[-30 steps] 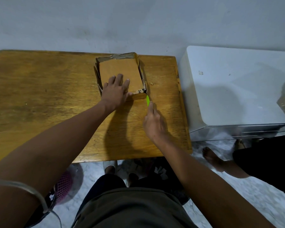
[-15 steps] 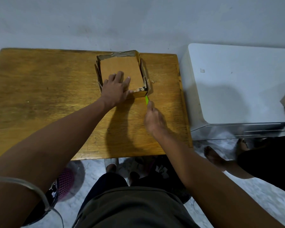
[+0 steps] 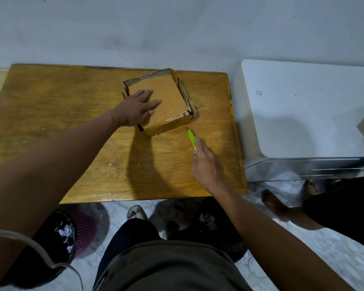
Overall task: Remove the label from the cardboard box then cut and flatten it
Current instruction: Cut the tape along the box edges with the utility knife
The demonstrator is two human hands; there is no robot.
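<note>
Cutting step, prob. Cardboard box (image 3: pixel 159 101) at far-centre of table (image 3: pixel 72 122), pinned by left hand (image 3: pixel 138 107), fingers flat & spread. Right hand (image 3: pixel 206 164) closed round green cutter (image 3: pixel 191 138), tip just short of box corner. Next: blade into corner seam. Blade itself & label not discernible.

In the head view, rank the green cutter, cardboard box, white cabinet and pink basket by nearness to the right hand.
From the right hand:
1. Green cutter, held in it.
2. Cardboard box, ahead and to its left.
3. White cabinet, off the table's right side.
4. Pink basket, on the floor, lower left.
</note>
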